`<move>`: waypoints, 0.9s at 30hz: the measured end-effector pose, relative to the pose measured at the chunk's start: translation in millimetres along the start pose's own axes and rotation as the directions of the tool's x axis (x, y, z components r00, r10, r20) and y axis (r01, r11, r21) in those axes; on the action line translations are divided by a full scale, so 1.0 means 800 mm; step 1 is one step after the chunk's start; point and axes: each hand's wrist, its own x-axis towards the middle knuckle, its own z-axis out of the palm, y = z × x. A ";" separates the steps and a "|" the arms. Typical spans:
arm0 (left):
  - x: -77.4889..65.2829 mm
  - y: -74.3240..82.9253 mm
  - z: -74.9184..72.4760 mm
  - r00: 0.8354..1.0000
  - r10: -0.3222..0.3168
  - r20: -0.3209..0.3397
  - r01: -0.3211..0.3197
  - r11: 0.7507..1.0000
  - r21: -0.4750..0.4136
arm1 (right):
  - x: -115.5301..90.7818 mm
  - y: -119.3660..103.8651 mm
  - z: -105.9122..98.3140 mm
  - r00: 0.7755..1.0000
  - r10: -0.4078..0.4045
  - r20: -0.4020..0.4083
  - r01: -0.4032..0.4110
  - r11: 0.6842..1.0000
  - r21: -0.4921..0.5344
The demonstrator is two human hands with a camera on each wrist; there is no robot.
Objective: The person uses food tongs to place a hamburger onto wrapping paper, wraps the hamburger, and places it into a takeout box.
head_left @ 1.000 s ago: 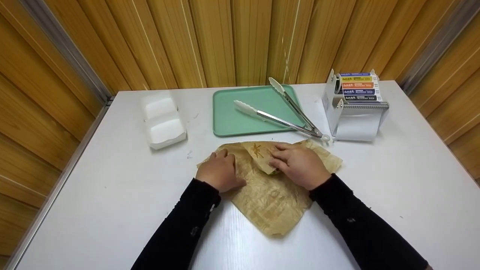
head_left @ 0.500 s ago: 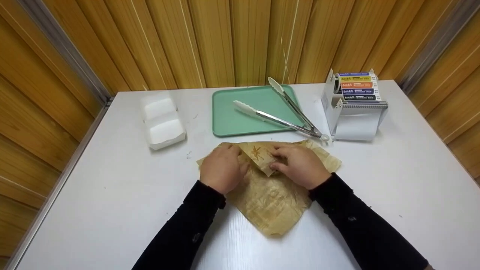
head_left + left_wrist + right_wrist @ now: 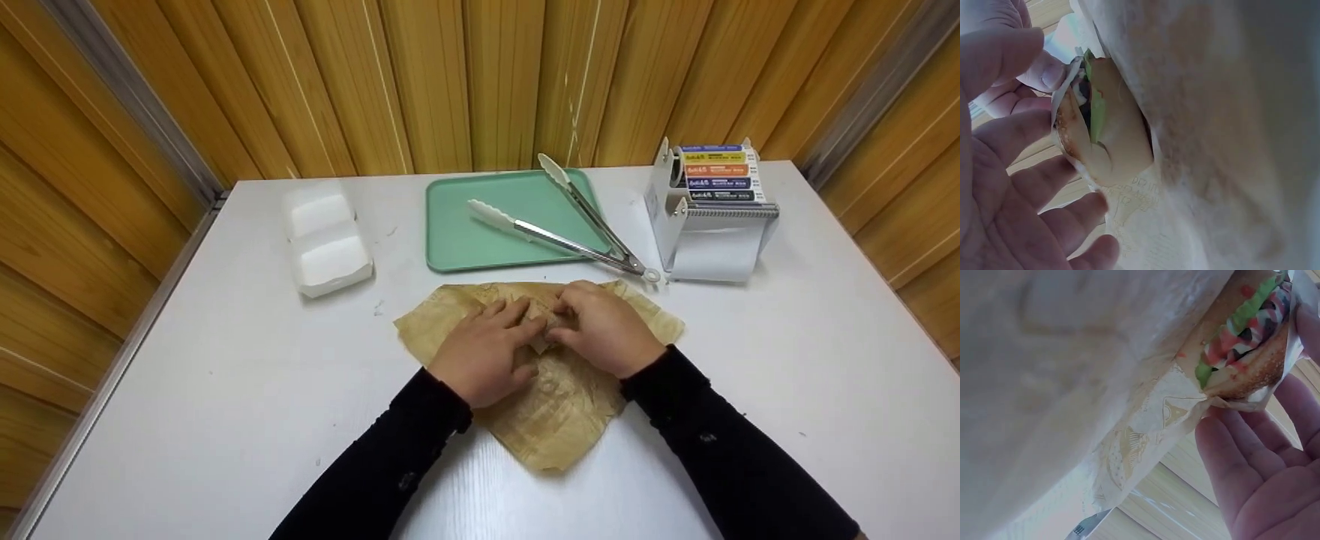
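crinkled brown paper (image 3: 555,431) lies mid-worktop (image 3: 187,420); smooth round-cornered green tray (image 3: 457,244) near back edge. soft bun sandwich (image 3: 1247,340), grainy crust, frilly lettuce, sits in the paper fold, between hands. left hand (image 3: 484,356) loosely spread, fingers touching paper, gripping nothing. right hand (image 3: 606,330) half closed, thumb and fingers pinching the thin paper round the bun.

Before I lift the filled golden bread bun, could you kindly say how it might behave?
The filled golden bread bun would probably squash, since its bread looks soft. The green lettuce leaf edging its open side could slip out. The thin, crinkled brown paper would likely flop.
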 end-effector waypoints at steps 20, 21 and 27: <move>-0.003 0.006 0.005 0.999 0.039 0.014 -0.040 0.999 0.036 | -0.026 -0.015 -0.035 0.982 -0.176 0.074 0.185 0.974 -0.133; -0.003 0.006 0.005 0.999 0.038 0.016 -0.039 0.999 0.034 | -0.032 -0.018 -0.039 0.974 -0.197 0.115 0.211 0.971 -0.117; -0.004 0.005 0.005 0.999 0.036 0.025 -0.037 0.998 0.044 | -0.066 -0.034 -0.037 0.849 -0.306 0.430 0.338 0.941 0.001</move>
